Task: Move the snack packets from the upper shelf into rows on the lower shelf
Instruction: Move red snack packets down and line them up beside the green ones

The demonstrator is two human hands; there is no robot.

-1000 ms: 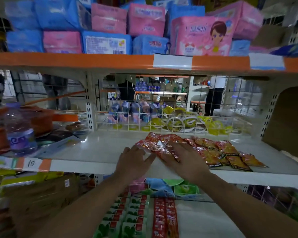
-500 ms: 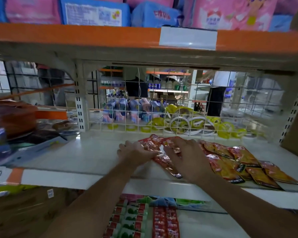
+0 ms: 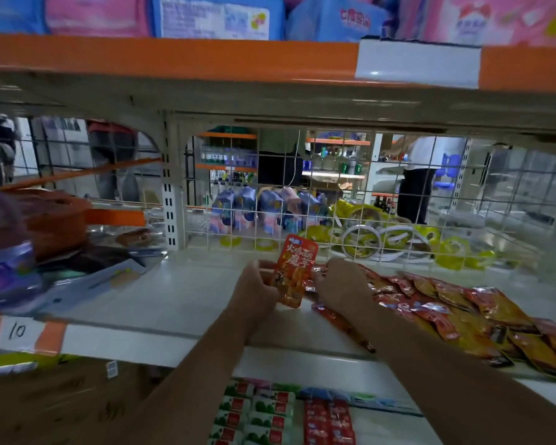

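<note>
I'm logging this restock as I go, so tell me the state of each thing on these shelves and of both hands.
Left hand: closed on one red packet.
Red packet: lifted, upright, label facing the camera.
Right hand: resting on the packet pile, grip hidden.
Packet pile: loose, overlapping, on the upper shelf.
Lower-shelf rows: neatly lined, partly filled.
Water bottle: standing, blurred.

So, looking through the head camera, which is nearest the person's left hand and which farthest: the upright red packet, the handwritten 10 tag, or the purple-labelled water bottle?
1. Upright red packet: held in the left hand itself.
2. Handwritten 10 tag: on the shelf's front edge, far off to the left.
3. Purple-labelled water bottle: at the left edge, about as far as the tag; too close to call.
</note>
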